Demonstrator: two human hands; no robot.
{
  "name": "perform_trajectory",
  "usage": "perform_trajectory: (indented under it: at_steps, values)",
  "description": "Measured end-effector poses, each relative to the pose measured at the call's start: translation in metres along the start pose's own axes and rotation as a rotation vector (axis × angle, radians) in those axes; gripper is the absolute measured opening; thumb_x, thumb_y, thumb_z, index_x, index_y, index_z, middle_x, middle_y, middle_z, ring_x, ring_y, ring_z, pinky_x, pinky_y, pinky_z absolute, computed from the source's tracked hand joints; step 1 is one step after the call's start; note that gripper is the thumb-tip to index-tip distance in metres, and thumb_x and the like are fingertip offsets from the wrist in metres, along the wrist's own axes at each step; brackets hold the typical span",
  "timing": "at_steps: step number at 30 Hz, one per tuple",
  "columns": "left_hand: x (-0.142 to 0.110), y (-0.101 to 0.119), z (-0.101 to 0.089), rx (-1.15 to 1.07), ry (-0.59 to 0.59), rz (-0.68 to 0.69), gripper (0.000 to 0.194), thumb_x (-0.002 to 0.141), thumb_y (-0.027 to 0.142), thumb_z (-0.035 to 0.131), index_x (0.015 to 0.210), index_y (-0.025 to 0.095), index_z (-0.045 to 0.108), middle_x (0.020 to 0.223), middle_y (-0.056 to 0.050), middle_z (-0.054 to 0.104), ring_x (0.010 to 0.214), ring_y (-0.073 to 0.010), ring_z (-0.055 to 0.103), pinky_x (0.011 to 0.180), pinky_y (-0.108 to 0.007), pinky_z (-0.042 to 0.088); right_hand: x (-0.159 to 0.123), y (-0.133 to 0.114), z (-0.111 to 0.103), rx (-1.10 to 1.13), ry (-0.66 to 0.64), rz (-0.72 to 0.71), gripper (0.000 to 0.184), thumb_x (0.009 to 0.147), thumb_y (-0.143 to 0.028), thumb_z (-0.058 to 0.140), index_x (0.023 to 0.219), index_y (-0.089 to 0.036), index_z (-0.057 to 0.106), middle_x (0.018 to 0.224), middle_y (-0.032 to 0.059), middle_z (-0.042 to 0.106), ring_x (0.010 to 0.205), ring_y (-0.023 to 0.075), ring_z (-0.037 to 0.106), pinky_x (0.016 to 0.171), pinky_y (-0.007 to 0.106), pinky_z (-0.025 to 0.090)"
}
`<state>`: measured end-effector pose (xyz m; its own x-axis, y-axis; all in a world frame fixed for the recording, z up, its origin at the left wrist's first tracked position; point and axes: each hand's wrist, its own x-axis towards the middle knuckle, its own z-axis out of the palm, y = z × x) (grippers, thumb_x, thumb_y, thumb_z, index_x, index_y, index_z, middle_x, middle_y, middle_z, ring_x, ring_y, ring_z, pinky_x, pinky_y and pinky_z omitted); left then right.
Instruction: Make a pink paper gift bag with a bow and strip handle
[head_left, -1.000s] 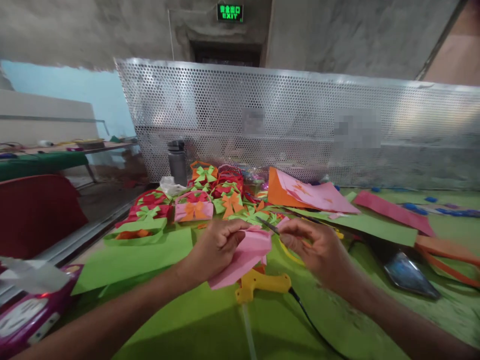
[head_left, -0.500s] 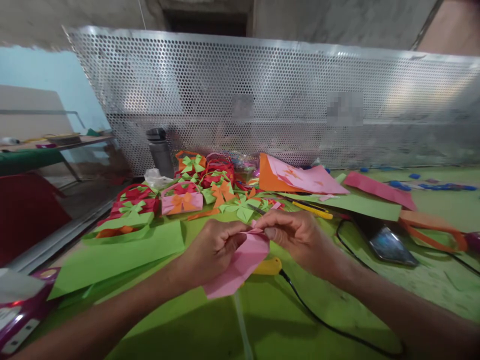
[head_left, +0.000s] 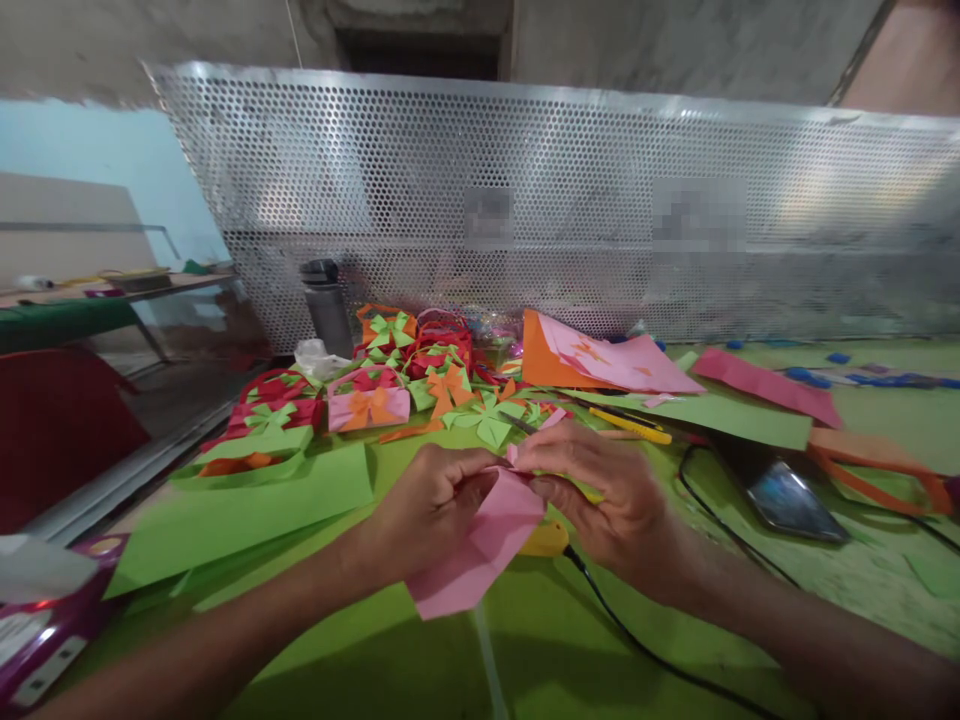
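Observation:
A folded piece of pink paper (head_left: 487, 550) hangs between my two hands above the green table. My left hand (head_left: 435, 505) is closed, pinching its upper left edge between thumb and fingers. At the upper right corner my right hand (head_left: 600, 490) is closed too, thumb and fingertips on the folded top of the paper. A small pink strip sticks up between the fingers there. Beneath the paper and right hand lies a yellow tool (head_left: 546, 538) with a black cord, partly hidden; I cannot make out its kind.
Small paper bags with bows, one pink (head_left: 369, 408), stand behind on the left, near a grey bottle (head_left: 328, 310). Green paper (head_left: 247, 520) lies at left. To the right are a phone (head_left: 795, 500), a yellow cutter (head_left: 630, 425) and stacked coloured sheets (head_left: 622, 360). A perforated metal panel (head_left: 570, 150) closes the back.
My right fingers have shifted on the paper's upper corner, and a pink strip now stands up there. The left hand keeps its pinch. The whole view has moved slightly.

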<state>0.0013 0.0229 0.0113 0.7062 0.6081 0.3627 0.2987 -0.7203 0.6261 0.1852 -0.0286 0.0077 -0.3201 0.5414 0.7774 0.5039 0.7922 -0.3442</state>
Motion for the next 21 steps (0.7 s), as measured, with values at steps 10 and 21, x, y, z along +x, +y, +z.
perform_trajectory:
  at_steps: [10,21]
  values:
    - [-0.001,0.002,0.004,0.055,-0.02,0.04,0.024,0.083,0.013,0.036,0.071,0.015,0.057,0.053,0.005,0.044,0.047,-0.0062,0.038,0.046,-0.016,0.03,0.006,-0.006,-0.006,0.137,-0.096,0.241,0.012,0.085,-0.02,0.051,0.081,-0.017,0.061,0.077,0.0027,0.064,0.074,0.0142,0.06,0.071,0.029,0.048]
    - [0.0,0.001,0.001,0.092,0.065,0.075,0.022,0.08,0.009,0.039,0.08,0.018,0.059,0.057,0.004,0.055,0.049,-0.0076,0.046,0.052,-0.018,0.034,0.009,-0.001,-0.012,0.142,-0.145,0.269,0.011,0.081,-0.017,0.057,0.089,-0.018,0.064,0.086,0.0036,0.069,0.082,0.0154,0.063,0.074,0.028,0.05]
